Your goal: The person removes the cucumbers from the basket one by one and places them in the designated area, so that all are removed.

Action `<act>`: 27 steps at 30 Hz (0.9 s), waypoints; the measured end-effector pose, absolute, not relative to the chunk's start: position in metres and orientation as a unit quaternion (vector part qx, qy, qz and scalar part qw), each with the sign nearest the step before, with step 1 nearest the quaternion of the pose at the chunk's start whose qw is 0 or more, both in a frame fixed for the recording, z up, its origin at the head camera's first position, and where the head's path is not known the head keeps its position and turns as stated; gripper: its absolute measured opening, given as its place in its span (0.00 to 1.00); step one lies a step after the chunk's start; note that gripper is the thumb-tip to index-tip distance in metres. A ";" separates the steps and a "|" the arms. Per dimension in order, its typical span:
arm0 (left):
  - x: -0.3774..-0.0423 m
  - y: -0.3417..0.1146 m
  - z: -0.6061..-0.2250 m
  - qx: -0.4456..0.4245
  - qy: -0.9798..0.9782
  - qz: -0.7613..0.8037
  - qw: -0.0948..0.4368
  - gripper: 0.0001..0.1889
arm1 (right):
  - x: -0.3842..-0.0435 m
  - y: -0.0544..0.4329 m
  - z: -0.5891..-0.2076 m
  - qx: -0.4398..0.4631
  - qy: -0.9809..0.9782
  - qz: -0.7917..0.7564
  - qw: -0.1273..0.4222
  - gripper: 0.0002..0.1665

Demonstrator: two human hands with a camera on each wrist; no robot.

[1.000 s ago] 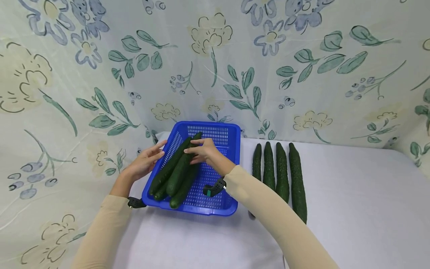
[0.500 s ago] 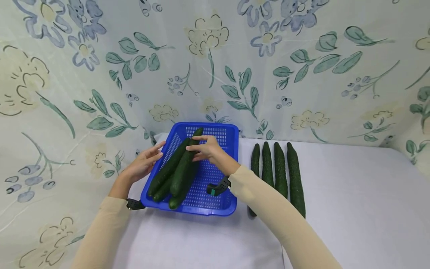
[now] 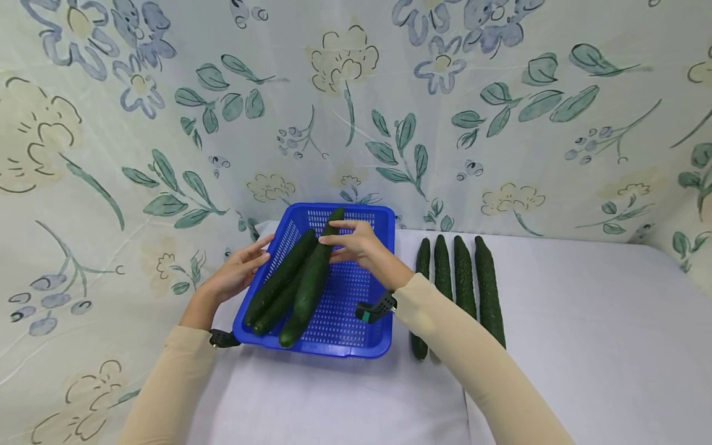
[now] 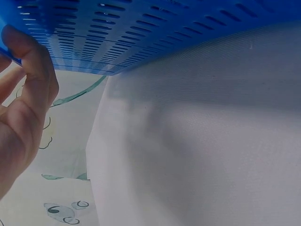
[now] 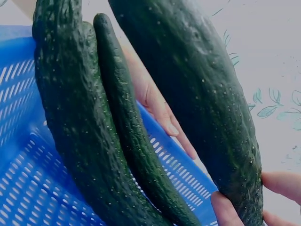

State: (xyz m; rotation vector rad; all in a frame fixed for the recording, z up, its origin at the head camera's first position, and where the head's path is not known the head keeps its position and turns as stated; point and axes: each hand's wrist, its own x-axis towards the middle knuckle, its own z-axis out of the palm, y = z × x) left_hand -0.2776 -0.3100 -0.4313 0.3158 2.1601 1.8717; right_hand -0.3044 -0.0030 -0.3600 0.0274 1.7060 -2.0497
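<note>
My right hand (image 3: 358,242) pinches a dark green cucumber (image 3: 313,285) near its far end, over the blue perforated basket (image 3: 350,303). In the right wrist view this cucumber (image 5: 197,84) slants large across the frame, thumb on one side and fingers on the other. Another cucumber (image 3: 290,337) shows partly beneath it. Two more cucumbers lie along the basket's left side, the outer cucumber (image 3: 280,281) beside a partly covered cucumber (image 3: 275,312). My left hand (image 3: 239,269) touches the basket's left rim from outside with fairly straight fingers.
To the basket's right, several cucumbers lie side by side on the white tablecloth (image 3: 584,321), the rightmost cucumber (image 3: 489,290) slightly apart. My right sleeve (image 3: 473,358) passes over their near ends. A flower-patterned curtain (image 3: 411,93) hangs behind the table.
My right hand has moved rightward with the held cucumber, shifting it away from the two cucumbers on the left and toward the basket's middle. The left hand has stayed at the rim.
</note>
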 end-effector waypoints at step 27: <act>-0.278 -0.308 -0.430 0.106 0.739 0.650 0.142 0.31 | -0.308 0.057 -0.352 -0.008 0.661 -0.718 0.219 0.36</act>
